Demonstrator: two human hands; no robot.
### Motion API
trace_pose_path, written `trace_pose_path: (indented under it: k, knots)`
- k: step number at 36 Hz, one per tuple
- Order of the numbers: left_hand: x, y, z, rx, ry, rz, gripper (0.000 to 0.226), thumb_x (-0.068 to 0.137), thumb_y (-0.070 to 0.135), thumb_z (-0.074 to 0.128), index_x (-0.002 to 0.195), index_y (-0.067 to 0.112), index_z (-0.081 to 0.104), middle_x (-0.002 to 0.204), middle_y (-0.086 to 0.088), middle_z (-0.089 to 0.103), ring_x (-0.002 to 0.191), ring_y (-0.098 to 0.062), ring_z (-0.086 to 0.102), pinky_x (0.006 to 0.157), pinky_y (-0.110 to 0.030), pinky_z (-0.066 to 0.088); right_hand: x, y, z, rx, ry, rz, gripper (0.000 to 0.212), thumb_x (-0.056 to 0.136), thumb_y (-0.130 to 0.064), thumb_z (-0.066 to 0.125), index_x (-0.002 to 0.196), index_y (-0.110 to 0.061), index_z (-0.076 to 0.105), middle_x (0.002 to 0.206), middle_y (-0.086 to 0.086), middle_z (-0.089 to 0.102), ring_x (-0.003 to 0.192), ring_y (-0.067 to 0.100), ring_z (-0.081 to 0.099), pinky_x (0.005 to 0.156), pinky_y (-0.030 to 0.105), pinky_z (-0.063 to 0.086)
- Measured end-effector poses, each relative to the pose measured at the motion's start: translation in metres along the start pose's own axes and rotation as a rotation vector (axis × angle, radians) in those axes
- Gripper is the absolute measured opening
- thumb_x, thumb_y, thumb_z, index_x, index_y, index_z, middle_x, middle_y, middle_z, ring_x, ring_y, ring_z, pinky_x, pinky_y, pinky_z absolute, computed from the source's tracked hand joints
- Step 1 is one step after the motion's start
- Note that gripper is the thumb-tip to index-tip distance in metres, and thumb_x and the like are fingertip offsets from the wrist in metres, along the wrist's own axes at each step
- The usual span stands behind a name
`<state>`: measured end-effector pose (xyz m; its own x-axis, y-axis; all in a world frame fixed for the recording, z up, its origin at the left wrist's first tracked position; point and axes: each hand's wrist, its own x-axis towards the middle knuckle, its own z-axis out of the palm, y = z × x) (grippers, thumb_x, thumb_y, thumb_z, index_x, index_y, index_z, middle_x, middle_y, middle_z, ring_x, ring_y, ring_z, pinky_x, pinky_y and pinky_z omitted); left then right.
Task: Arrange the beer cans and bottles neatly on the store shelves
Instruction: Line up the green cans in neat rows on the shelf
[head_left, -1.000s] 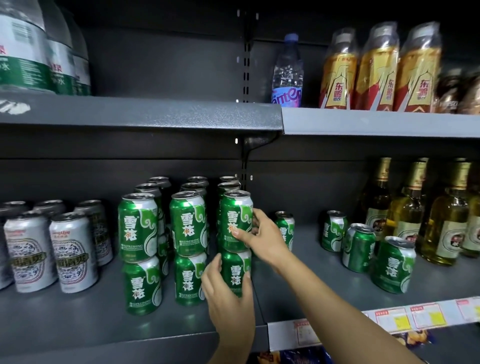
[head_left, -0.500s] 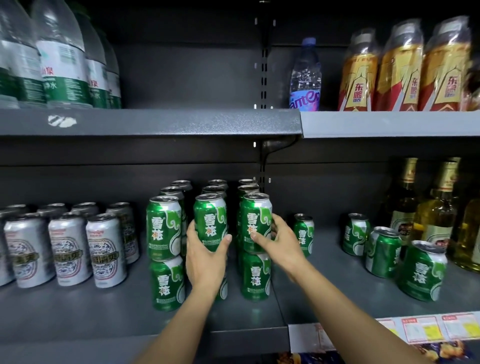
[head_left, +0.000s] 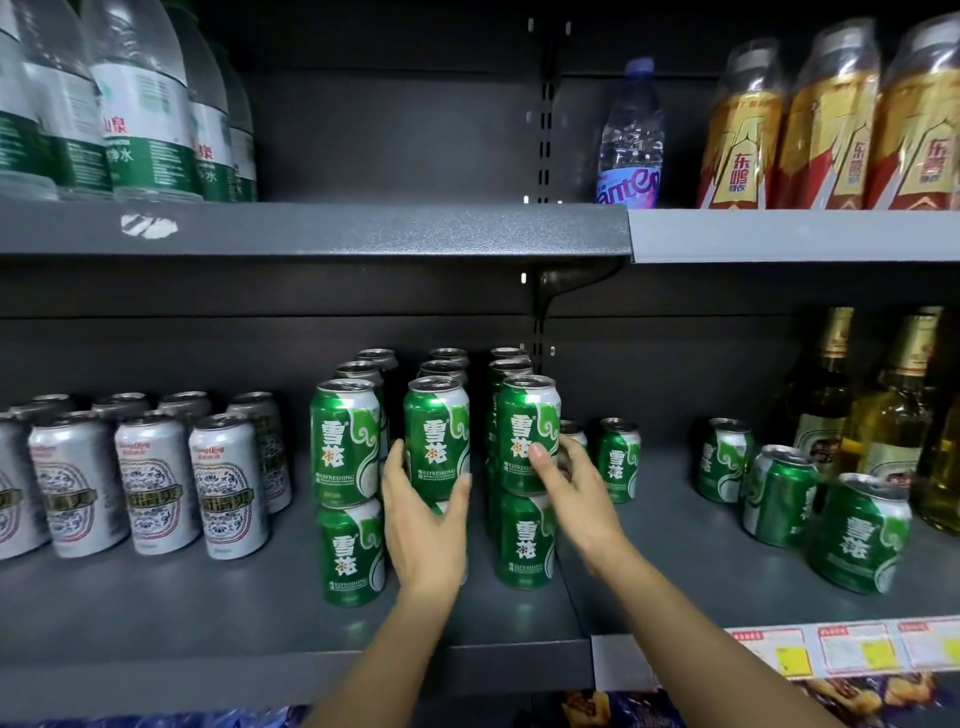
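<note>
Green beer cans stand stacked two high in three columns on the dark middle shelf (head_left: 208, 613). My left hand (head_left: 423, 525) wraps the lower part of the middle top can (head_left: 435, 431), hiding the can under it. My right hand (head_left: 569, 493) grips the right top can (head_left: 527, 431) from its right side, thumb on the front. A single green can (head_left: 618, 460) stands just right of that hand. Three more green cans (head_left: 779, 493) stand loose and uneven further right, the nearest one (head_left: 860, 535) tilted.
Silver cans (head_left: 150, 483) stand in rows at the left. Glass beer bottles (head_left: 883, 415) with gold foil fill the far right. The upper shelf holds water bottles (head_left: 140, 104), a small purple-labelled bottle (head_left: 629, 140) and gold-red drink bottles (head_left: 831, 119). Price tags (head_left: 831, 649) line the right shelf edge.
My left hand rose from the bottom can to the middle top can and now grips it. My right hand stays on the right top can. The view shifted left and closer.
</note>
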<state>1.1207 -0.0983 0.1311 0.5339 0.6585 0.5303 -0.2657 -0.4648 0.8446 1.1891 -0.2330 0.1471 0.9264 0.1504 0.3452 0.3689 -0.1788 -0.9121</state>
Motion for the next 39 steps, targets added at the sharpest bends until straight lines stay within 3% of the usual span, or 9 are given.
trace_pose_path:
  k: [5,10,15,21,24,28,31,35,39]
  knots:
    - [-0.044,0.001,0.0,-0.035,0.195,0.287,0.054,0.085,0.031,0.051,0.136,0.018,0.038,0.136,0.002,0.042,0.128,-0.005,0.032,0.104,-0.038,0.031,-0.005,0.013,-0.006,0.054,0.167,0.001,0.056,0.089,-0.058,0.047,0.135,-0.026,0.046,0.129,-0.008,0.056,0.119,0.01,0.053,0.105,0.036,0.041]
    - [-0.068,0.011,0.011,-0.105,0.096,0.383,0.054,0.081,0.033,0.05,0.133,0.021,0.039,0.13,0.02,0.033,0.127,0.007,0.028,0.107,-0.032,0.025,-0.007,0.037,-0.022,-0.043,0.398,0.014,0.035,0.096,-0.042,0.047,0.128,-0.027,0.046,0.12,-0.009,0.058,0.117,0.014,0.051,0.093,0.03,0.038]
    - [-0.09,0.015,0.037,-0.116,-0.135,0.508,0.047,0.082,0.03,0.051,0.129,0.024,0.045,0.127,0.021,0.038,0.126,0.012,0.029,0.105,-0.009,0.022,-0.008,0.055,-0.068,-0.206,0.786,0.035,0.038,0.096,-0.023,0.056,0.131,-0.013,0.049,0.125,0.004,0.059,0.124,0.026,0.04,0.099,0.039,0.031]
    - [-0.111,0.015,0.079,-0.064,-0.253,0.478,0.042,0.081,0.032,0.047,0.123,0.03,0.048,0.122,0.024,0.037,0.116,0.0,0.039,0.097,-0.031,0.035,-0.008,0.071,-0.165,-0.326,1.101,0.093,0.057,0.088,-0.02,0.065,0.138,-0.005,0.042,0.14,0.019,0.045,0.135,0.037,0.031,0.108,0.051,0.021]
    - [-0.119,0.019,0.101,-0.042,-0.272,0.445,0.039,0.082,0.032,0.045,0.121,0.032,0.049,0.12,0.026,0.036,0.115,-0.001,0.039,0.094,-0.034,0.035,-0.008,0.088,-0.206,-0.436,1.027,0.143,0.073,0.085,-0.027,0.07,0.145,-0.006,0.034,0.146,0.017,0.039,0.137,0.037,0.029,0.11,0.052,0.021]
    - [-0.131,0.026,0.13,-0.005,-0.268,0.382,0.037,0.082,0.032,0.043,0.119,0.035,0.047,0.119,0.023,0.039,0.113,0.001,0.038,0.091,-0.03,0.034,-0.009,0.113,-0.238,-0.462,0.754,0.231,0.093,0.082,-0.031,0.074,0.152,-0.008,0.018,0.152,0.017,0.034,0.137,0.039,0.033,0.108,0.051,0.03]
    - [-0.14,0.027,0.151,0.038,-0.305,0.321,0.038,0.083,0.031,0.045,0.12,0.037,0.046,0.121,0.021,0.042,0.114,-0.001,0.04,0.09,-0.025,0.033,-0.011,0.119,-0.245,-0.454,0.709,0.236,0.092,0.078,-0.023,0.079,0.15,-0.007,0.023,0.148,0.019,0.039,0.135,0.039,0.037,0.107,0.051,0.033]
    - [-0.143,0.029,0.166,0.139,-0.346,0.251,0.048,0.083,0.011,0.064,0.127,0.026,0.051,0.119,0.032,0.033,0.117,0.005,0.034,0.097,-0.023,0.035,-0.017,0.112,-0.228,-0.402,0.633,0.101,0.086,0.078,-0.023,0.078,0.148,-0.014,0.029,0.147,0.012,0.04,0.134,0.035,0.038,0.102,0.051,0.037]
    - [-0.137,0.033,0.166,0.244,-0.516,0.139,0.072,0.083,0.021,0.069,0.143,0.028,0.03,0.132,0.023,0.03,0.132,-0.002,0.029,0.103,-0.018,0.03,-0.009,0.097,-0.195,-0.333,0.36,-0.006,0.085,0.073,-0.027,0.082,0.143,-0.022,0.035,0.141,0.0,0.047,0.127,0.024,0.046,0.096,0.042,0.044]
